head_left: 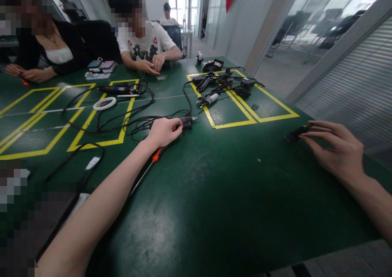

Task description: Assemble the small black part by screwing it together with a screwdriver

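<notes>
My left hand (163, 132) is closed round the handle of a black corded tool (186, 122), whose thin metal tip points right over the green table (214, 187). Its cable trails left into a tangle of black cables (122, 120). Under my left forearm lies a thin rod with an orange-red collar (155, 155). My right hand (337, 148) is spread open at the table's right edge, its fingertips resting on a small flat black object (294, 134).
Yellow tape outlines boxes on the table. The right box holds a heap of black tools and cables (223, 85). A white ring (104, 103) lies in a left box. Two people sit across the table, hands resting on it. Glass walls stand to the right.
</notes>
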Demonstrator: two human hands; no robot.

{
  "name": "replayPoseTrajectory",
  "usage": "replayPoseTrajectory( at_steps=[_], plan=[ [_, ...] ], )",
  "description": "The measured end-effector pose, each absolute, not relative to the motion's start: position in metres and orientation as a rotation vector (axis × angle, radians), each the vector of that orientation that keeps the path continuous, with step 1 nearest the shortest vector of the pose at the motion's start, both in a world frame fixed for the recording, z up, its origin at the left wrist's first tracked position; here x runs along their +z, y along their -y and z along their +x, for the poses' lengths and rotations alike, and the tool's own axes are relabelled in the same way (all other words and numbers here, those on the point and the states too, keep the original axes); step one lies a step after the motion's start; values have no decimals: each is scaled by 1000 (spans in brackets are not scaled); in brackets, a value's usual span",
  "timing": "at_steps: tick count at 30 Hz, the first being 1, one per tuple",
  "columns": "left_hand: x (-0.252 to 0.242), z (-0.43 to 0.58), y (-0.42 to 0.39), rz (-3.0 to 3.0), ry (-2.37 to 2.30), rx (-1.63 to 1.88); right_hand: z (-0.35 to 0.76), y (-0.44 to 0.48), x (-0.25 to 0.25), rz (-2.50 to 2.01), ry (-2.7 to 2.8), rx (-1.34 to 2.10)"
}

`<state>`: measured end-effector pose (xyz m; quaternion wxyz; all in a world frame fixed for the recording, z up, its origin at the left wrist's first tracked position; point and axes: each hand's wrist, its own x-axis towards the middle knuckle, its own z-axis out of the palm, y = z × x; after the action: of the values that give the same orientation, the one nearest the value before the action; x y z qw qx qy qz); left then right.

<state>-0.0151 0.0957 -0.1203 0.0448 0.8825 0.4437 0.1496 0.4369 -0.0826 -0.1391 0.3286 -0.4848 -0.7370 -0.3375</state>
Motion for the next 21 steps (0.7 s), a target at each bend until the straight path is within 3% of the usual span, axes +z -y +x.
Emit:
replayPoseTrajectory(
  at_steps=[21],
  plan=[
    [-120,-15,-95,2706,-1331,483,442,87,-152,-1495,1795,-762]
  ],
)
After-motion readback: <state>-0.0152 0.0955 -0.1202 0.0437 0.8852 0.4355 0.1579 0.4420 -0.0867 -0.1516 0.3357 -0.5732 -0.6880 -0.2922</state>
